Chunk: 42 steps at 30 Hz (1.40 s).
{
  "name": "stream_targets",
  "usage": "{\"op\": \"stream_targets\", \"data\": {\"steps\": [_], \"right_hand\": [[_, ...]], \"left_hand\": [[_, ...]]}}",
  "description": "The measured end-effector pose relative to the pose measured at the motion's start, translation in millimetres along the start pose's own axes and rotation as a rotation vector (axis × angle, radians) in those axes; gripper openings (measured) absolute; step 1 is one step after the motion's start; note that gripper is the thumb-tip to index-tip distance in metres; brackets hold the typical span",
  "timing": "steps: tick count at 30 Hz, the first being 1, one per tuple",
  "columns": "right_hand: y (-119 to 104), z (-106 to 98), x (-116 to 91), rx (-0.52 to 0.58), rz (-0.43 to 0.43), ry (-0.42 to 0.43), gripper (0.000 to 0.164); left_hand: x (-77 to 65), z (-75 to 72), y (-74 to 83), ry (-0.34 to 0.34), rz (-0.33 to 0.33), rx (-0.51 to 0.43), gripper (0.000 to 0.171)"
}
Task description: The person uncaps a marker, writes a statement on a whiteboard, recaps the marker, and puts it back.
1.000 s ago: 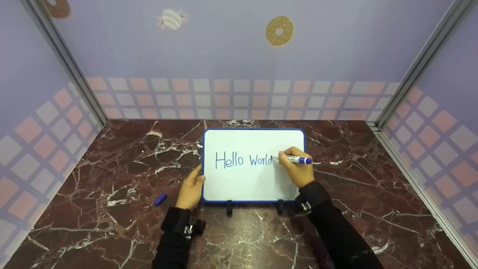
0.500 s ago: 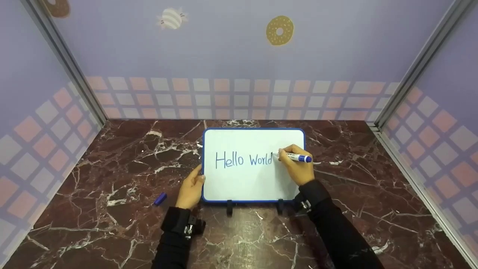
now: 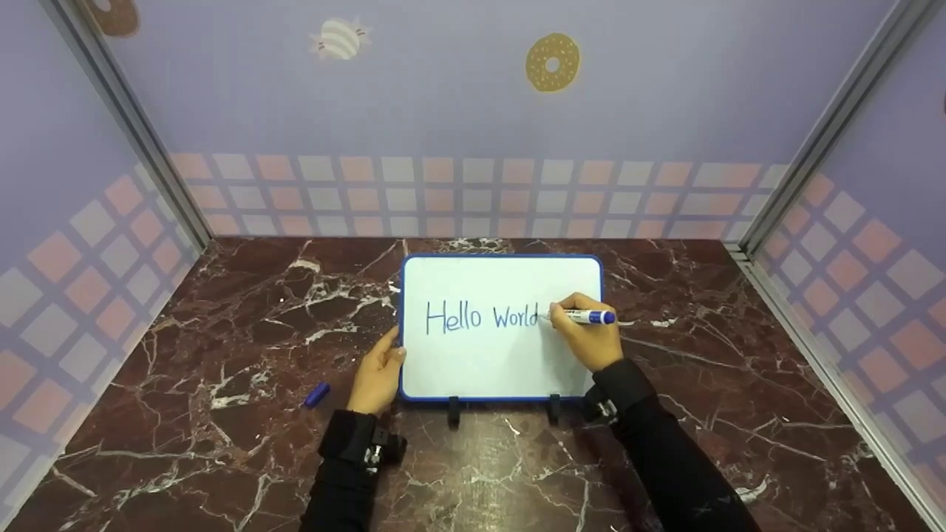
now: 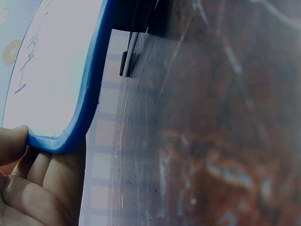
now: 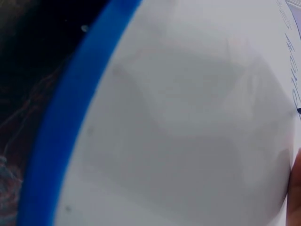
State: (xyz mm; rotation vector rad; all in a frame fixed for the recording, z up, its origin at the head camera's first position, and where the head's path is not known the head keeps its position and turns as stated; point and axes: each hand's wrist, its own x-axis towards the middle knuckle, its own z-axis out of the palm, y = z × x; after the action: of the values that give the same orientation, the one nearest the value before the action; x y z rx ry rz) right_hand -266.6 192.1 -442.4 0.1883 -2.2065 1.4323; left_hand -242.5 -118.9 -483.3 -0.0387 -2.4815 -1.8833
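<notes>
A blue-rimmed whiteboard point(image 3: 480, 369) stands on black feet, with "Hello World" written across it in blue. My left hand point(image 3: 377, 377) grips its left edge; in the left wrist view the thumb point(image 4: 13, 143) lies on the front and the fingers point(image 4: 51, 179) go behind the rim. My right hand point(image 3: 590, 336) pinches a white marker point(image 3: 587, 316) with a blue end, its tip at the "d" of "World". In the right wrist view, only a sliver of a finger point(image 5: 295, 188) and the dark tip show at the right edge.
A blue marker cap point(image 3: 317, 394) lies on the dark red marbled table point(image 3: 222, 458), left of my left hand. Two black feet point(image 3: 454, 411) jut forward under the board. Purple panels with checked bands enclose the table at the back and both sides.
The marker tip rose to the top of the "d" half a second ago and has come down along its stem since. The stem looks bolder. My left hand and the board stay put.
</notes>
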Motion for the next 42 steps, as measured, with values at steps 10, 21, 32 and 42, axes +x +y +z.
{"op": "stream_targets", "data": {"steps": [10,21,32,42], "right_hand": [[-0.8,-3.3,-1.7,-0.026,-0.003,-0.046,0.021],[0.5,-4.6,-1.7,-0.031,-0.012,-0.035,0.023],[-30.1,-17.8,-6.4,-0.02,0.026,0.012,0.019],[6.7,-15.3,5.0,-0.025,-0.027,0.075,0.016]], "left_hand": [[0.2,0.2,-0.1,0.004,-0.011,0.002,0.048],[-0.7,-0.7,1.1,-0.024,0.021,0.006,0.049],[-0.4,-1.2,-0.3,-0.007,0.009,0.015,0.048],[-1.7,-0.7,1.8,0.006,-0.003,0.028,0.048]]}}
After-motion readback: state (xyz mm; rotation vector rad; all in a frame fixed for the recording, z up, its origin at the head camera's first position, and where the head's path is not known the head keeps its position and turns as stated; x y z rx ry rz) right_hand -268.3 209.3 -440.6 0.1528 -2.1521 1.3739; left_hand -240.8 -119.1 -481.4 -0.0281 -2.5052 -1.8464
